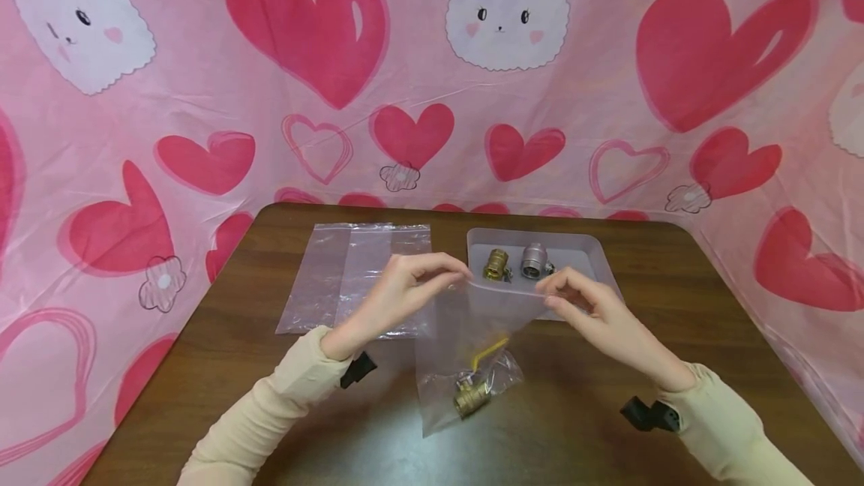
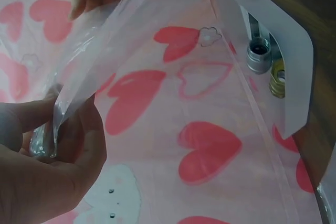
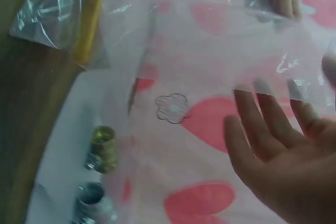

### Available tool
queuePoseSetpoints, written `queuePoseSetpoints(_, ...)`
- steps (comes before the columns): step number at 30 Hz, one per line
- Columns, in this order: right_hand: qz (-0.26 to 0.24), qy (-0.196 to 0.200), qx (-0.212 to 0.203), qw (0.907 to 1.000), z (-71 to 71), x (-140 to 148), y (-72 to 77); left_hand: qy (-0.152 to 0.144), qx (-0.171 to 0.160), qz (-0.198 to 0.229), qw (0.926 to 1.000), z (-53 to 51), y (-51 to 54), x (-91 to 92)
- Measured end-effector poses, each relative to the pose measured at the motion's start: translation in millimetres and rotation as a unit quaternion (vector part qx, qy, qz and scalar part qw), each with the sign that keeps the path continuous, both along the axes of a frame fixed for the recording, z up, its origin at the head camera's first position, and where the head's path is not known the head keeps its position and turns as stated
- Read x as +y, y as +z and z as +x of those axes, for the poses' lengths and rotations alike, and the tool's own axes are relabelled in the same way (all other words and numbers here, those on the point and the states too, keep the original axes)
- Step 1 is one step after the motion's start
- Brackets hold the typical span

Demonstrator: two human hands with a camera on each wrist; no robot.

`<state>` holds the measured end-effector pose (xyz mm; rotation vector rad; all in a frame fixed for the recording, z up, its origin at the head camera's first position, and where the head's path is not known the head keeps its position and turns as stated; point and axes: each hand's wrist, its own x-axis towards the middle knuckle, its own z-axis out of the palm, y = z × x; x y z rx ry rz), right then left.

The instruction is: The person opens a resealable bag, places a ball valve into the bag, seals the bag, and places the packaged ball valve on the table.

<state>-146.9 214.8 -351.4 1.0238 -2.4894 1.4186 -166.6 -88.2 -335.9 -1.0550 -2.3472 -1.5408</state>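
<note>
A clear zip-lock bag (image 1: 448, 328) hangs above the table, its upper edge stretched between both hands. Low inside it sits a brass ball valve (image 1: 472, 398) with a yellow lever handle (image 1: 490, 351). My left hand (image 1: 412, 287) pinches the bag's upper left corner between thumb and fingers; the left wrist view shows the film gathered there. At the upper right corner, my right hand (image 1: 594, 313) holds the edge with thumb and fingertips. In the right wrist view the film covers the right fingertips (image 3: 265, 90).
Behind the bag stands a translucent tray (image 1: 594, 250) with a brass fitting (image 1: 496, 265) and a silvery metal fitting (image 1: 534, 261). Flat clear bags (image 1: 331, 276) lie to the left on the wooden table (image 1: 675, 283). A pink heart-patterned sheet (image 1: 418, 43) hangs around the table.
</note>
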Motion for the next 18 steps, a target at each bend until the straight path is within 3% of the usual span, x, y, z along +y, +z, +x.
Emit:
queuePoseSetpoints(3, 0.016, 0.032, -0.077, 0.9964, -5.8, 0, -9.3, -0.015, -0.009, 0.012, 0.9998, 2.7, 1.9, 3.1)
queuePoseSetpoints(5, 0.047, 0.040, -0.096, 0.9935, -9.8, -3, -16.7, -0.024, -0.013, 0.016, 0.9995, 4.8, 3.7, 4.1)
queuePoseSetpoints(11, 0.146, 0.043, -0.058, 0.9867, -15.8, -11, -39.2, -0.032, -0.023, 0.024, 0.9989, 10.4, 6.6, 4.0)
queuePoseSetpoints(18, 0.151, 0.112, -0.042, 0.9813, -14.1, -17, -58.8, -0.010, -0.046, 0.046, 0.9979, 10.2, 7.0, -1.0)
